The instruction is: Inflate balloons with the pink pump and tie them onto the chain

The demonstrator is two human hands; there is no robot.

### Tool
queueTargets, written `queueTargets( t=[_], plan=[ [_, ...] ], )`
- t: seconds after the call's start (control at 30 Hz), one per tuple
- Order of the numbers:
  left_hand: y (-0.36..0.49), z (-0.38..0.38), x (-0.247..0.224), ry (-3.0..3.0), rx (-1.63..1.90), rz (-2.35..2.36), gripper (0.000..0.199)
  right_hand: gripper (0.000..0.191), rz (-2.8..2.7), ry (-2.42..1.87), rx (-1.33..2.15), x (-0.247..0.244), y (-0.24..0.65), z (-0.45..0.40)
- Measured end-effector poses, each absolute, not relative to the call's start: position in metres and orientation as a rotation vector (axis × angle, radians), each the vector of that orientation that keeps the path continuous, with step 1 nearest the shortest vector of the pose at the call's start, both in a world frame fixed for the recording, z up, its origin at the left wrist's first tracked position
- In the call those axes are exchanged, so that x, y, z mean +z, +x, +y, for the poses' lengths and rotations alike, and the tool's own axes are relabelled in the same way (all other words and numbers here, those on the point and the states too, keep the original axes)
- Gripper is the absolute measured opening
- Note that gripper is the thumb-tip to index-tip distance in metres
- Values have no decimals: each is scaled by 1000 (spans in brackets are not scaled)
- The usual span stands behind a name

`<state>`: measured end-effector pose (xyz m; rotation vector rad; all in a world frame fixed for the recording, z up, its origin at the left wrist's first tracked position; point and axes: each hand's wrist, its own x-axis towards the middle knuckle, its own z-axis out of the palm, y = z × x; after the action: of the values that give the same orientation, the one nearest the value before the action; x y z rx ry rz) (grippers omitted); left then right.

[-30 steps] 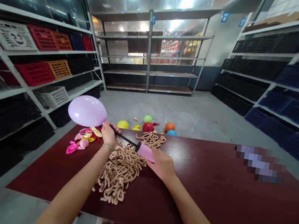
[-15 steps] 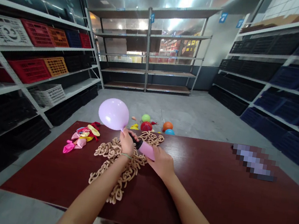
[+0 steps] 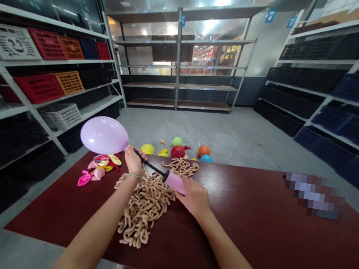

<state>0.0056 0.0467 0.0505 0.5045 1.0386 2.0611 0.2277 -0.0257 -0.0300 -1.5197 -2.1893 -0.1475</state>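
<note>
A pale purple balloon, inflated, stands out to the left from my left hand. My left hand is closed around the balloon's neck and the black end of a hand balloon pump. The pump's pink barrel is gripped in my right hand. Between the hands the pump's thin black rod shows, drawn out. Underneath lies a heap of beige, rope-like curled strands on the dark red table. My left fingers partly hide where balloon and pump meet.
Several limp coloured balloons lie at the table's left. A pixelated flat object is at the right. Beyond the far edge, inflated balloons, one orange, rest on the floor. Shelves with crates line both sides; a metal rack stands behind.
My left hand has moved left, away from my right, drawing the pump's rod out. The balloon went left with it and looks larger. My right hand stays nearly in place.
</note>
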Motion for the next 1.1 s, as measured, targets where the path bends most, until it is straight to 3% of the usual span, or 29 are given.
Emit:
queueTargets(
  t=[0.27,0.7,1.1],
  plan=[
    [72,34,13,542,1937,996,29,40,-2172,-1574,-228,-33,229,-27],
    [4,49,44,556,2010,1032,18,43,-2191,-1463,-124,-31,229,-24],
    [77,34,17,559,1937,1037,26,41,-2196,-1560,-231,-31,234,-25]
  ],
)
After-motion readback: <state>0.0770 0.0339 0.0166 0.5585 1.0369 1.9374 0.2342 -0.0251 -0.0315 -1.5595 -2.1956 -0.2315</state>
